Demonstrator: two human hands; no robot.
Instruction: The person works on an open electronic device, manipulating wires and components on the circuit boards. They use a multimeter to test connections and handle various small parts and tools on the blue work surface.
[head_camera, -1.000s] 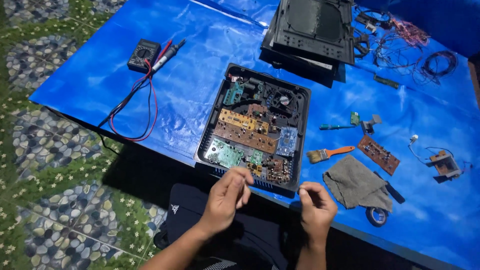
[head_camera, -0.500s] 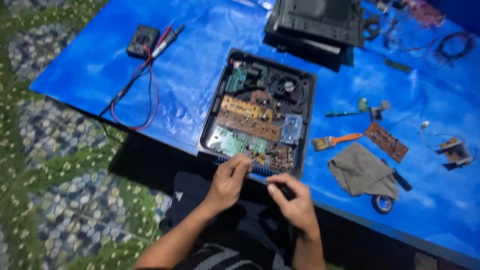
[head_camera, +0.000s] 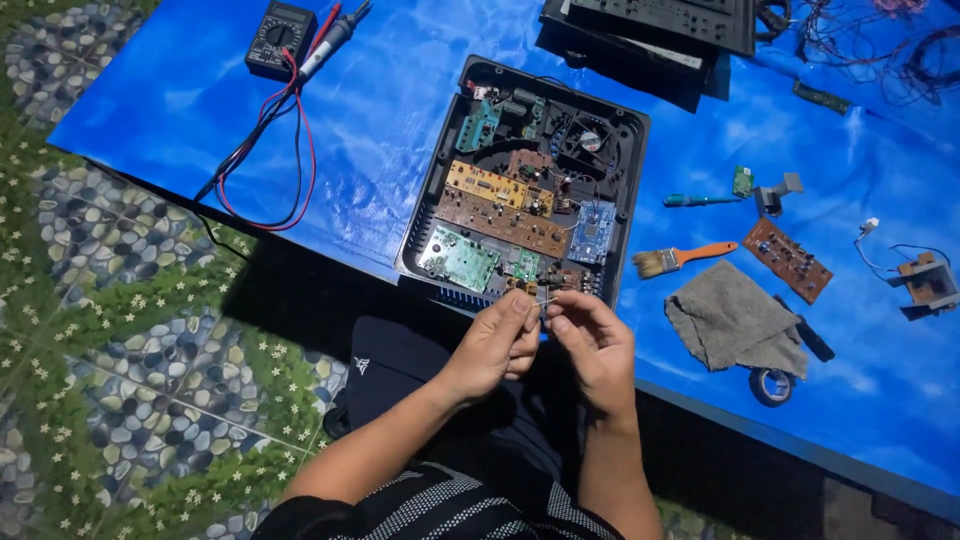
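Desk (head_camera: 400, 120): covered in blue sheet, carries everything; the person sits at its near edge.
Case (head_camera: 525, 180): open black tray, lid off, boards and a fan showing inside. Its near rim sits just at the desk edge, right above the hands.
Lid (head_camera: 650, 25): black housing at the far edge, well apart from the case.
Cloth (head_camera: 735, 320): grey, crumpled, right of the case.
Meter (head_camera: 280, 38): far left corner, red and black leads looping toward the desk edge.
Brush (head_camera: 680, 258): orange handle, between case and cloth.
Loose board (head_camera: 787, 260): brown, just past the cloth.
Tape roll (head_camera: 770, 385): dark, near the desk edge below the cloth.
Left hand (head_camera: 495, 345): fingertips pinched together on a thin wire, just off the near rim of the case.
Right hand (head_camera: 595, 340): fingertips also pinched on the wire, touching the left hand's fingertips.
Wire (head_camera: 545, 298): pale, very fine, held between both hands over the case's near corner; too small to tell whether it joins a board.
Risk, drop: the pinch happens past the desk edge over the lap, so a slip would likely send the wire down to the patterned floor, hard to find.
Risk, pull: if the wire is fixed to a board, a tug could tear a joint.
Risk, case: it lies at the brink; a forearm nudge could tip it off.
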